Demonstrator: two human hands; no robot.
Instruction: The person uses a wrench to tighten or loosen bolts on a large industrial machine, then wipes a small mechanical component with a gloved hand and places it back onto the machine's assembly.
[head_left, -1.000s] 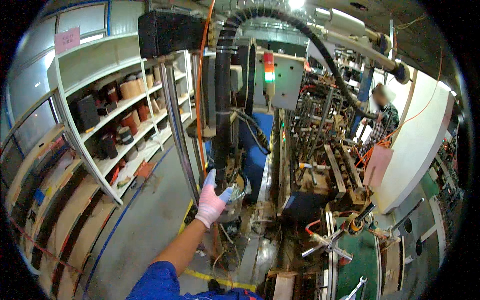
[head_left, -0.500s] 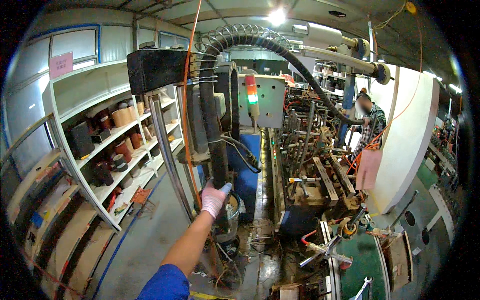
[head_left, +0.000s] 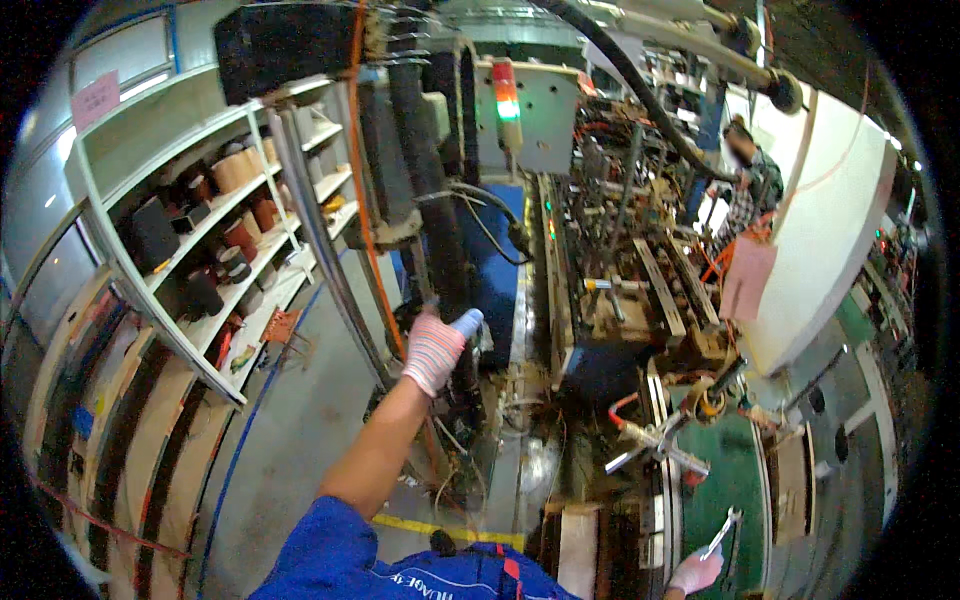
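My left hand point(head_left: 435, 352), in a striped knit glove, reaches forward against the dark upright column point(head_left: 447, 255) of a machine. Its bluish thumb tip points to the right. The fingers curl around something at the column's lower part, and what they hold is hidden. Low on the right, my right hand point(head_left: 696, 573), in a pale glove, is closed around the lower end of a wrench point(head_left: 721, 533). The silver wrench slants up to the right over a green belt point(head_left: 715, 470). A metal clamp with crossed bars point(head_left: 660, 445) stands just beyond it.
White shelves point(head_left: 205, 270) with brown and dark rolls stand at the left. A signal light point(head_left: 505, 95) hangs by a grey panel. Machinery with wooden bars point(head_left: 660, 285) fills the centre right. Behind it another person point(head_left: 750, 180) stands by a white panel point(head_left: 835, 230). An orange hose point(head_left: 358, 190) hangs near my left arm.
The view has tilted downward, so the scene sits higher and my torso shows. My right hand has come into view on the wrench. My left hand stays at the column.
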